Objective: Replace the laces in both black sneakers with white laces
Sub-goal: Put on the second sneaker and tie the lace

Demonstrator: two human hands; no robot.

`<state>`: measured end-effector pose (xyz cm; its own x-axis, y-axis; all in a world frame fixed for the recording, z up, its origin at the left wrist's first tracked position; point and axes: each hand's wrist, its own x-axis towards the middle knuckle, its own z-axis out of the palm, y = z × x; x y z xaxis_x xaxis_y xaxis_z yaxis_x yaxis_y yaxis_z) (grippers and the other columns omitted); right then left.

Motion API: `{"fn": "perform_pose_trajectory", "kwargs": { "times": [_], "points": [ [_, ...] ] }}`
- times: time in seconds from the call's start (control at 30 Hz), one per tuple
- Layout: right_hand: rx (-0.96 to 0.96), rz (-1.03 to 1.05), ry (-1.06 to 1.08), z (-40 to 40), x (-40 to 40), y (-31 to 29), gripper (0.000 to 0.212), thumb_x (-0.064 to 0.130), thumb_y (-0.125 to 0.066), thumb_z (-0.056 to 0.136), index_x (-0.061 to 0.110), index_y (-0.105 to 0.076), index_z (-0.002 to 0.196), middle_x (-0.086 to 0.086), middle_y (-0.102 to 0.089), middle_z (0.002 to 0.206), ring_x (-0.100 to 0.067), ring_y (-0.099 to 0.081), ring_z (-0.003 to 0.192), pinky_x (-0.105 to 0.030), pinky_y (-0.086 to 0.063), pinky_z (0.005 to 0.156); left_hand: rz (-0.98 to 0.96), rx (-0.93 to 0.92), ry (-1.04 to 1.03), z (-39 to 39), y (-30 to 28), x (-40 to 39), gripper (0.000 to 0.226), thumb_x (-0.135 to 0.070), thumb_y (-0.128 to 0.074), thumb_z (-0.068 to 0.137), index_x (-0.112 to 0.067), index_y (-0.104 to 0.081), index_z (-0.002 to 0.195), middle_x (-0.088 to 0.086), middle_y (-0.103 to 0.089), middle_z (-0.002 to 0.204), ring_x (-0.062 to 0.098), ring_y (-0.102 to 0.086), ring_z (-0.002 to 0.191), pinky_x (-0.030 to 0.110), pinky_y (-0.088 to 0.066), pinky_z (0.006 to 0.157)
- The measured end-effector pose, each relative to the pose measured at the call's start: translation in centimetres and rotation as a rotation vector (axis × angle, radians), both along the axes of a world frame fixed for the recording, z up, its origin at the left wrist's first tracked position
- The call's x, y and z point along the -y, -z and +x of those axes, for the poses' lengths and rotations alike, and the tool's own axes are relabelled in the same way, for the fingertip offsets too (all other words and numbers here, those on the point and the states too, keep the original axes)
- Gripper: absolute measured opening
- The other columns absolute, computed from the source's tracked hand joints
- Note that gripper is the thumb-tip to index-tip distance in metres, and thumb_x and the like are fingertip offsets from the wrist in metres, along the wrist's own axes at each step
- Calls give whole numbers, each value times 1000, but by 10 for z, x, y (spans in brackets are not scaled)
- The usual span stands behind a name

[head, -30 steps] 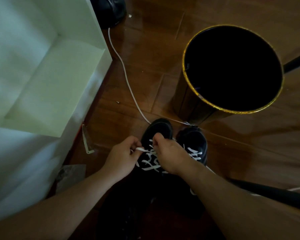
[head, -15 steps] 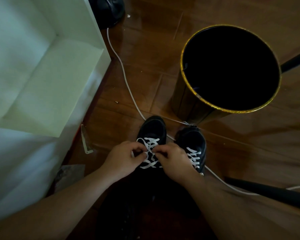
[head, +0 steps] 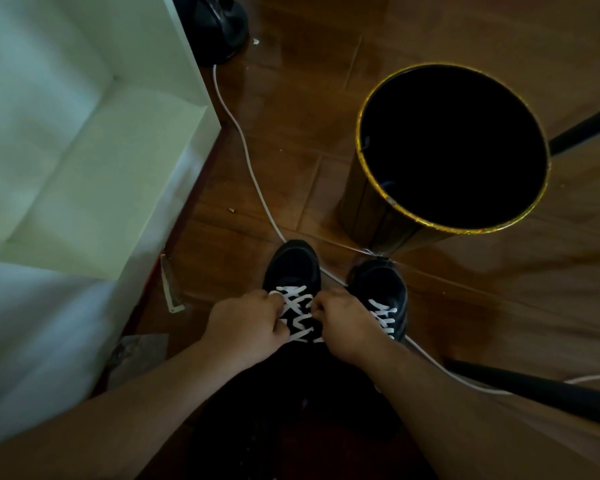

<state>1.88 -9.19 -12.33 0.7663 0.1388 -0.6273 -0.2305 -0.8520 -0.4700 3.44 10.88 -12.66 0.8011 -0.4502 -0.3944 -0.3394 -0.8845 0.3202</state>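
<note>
Head | both hands [head: 246, 323] [head: 347, 323] pinch white lace [head: 297, 311] | left sneaker [head: 293, 268]

Single view: head-worn wide-angle camera, looking steeply down and forward at the wooden floor [head: 291, 140]. Close range: both forearms enter from the bottom edge, meeting at lower centre. White cabinet [head: 84, 150] fills upper left; round bin [head: 378, 209] sits upper right.

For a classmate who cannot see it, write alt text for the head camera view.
Two hands, left hand and right hand, pinch the white laces on the left black sneaker; the right black sneaker beside it is also white-laced. A gold-rimmed black bin and white cable lie on the wooden floor.
</note>
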Motion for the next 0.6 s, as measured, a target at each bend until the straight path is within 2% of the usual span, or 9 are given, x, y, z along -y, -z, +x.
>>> {"fn": "perform_pose_trajectory", "kwargs": {
  "times": [0.1,0.17,0.23,0.3,0.37,0.4,0.5,0.53,0.6],
  "points": [
    [-21,0,11,-3,4,-4,16,9,-57,98,25,-60,101,-1,-54,115,-22,-57,103,-31,-44,83,-79,231,95,-4,-1,-12,13,-35,-50,80,-23,-55,77,-5,-49,70,22,-47,47,24,-25,43],
    [1,39,64,-7,1,-7,15,11,-55,100,24,-61,99,0,-55,112,-20,-57,102,-29,-44,82,-145,300,118,-6,-2,-15,11,-31,-51,81,-21,-56,79,-4,-51,71,20,-45,45,24,-23,42],
    [52,134,204,-12,-3,-12,18,11,-55,101,26,-61,91,5,-57,106,-17,-58,97,-24,-45,77,-224,258,53,-9,1,-17,10,-29,-52,88,-22,-54,81,-8,-51,72,17,-48,51,29,-33,41],
    [55,241,372,-15,-9,-20,19,14,-55,102,27,-61,88,8,-62,99,-13,-60,91,-18,-45,71,-300,108,-79,-8,4,-19,12,-28,-55,97,-24,-51,86,-9,-51,75,12,-50,59,35,-42,48],
    [18,303,497,-17,-15,-26,17,18,-52,104,27,-62,93,4,-65,95,-13,-62,85,-25,-47,67,-365,-72,-132,-10,7,-22,15,-26,-54,105,-27,-47,92,-9,-50,79,10,-50,65,36,-43,57],
    [2,320,525,-17,-17,-28,16,20,-51,105,26,-61,95,2,-66,94,-14,-62,82,-27,-47,64,-354,-107,-93,-10,7,-23,14,-28,-51,107,-29,-45,94,-9,-49,81,11,-49,67,37,-42,59],
    [-38,306,412,-17,-18,-29,14,21,-45,107,26,-55,98,4,-60,92,-10,-54,77,-27,-40,60,-263,-96,60,-10,4,-23,8,-36,-46,109,-33,-42,102,-11,-49,84,11,-50,69,41,-47,62],
    [-41,288,345,-17,-16,-28,14,22,-44,108,27,-52,98,5,-58,92,-10,-53,78,-27,-40,63,-242,-96,86,-9,4,-24,7,-38,-48,108,-33,-45,105,-12,-51,86,10,-52,72,42,-50,65],
    [-47,274,295,-16,-13,-26,17,23,-43,108,31,-48,94,5,-57,92,-15,-54,83,-36,-46,73,-248,-173,53,-7,2,-30,12,-41,-58,104,-33,-50,109,-13,-56,91,10,-58,80,40,-54,70]
  ]
}}
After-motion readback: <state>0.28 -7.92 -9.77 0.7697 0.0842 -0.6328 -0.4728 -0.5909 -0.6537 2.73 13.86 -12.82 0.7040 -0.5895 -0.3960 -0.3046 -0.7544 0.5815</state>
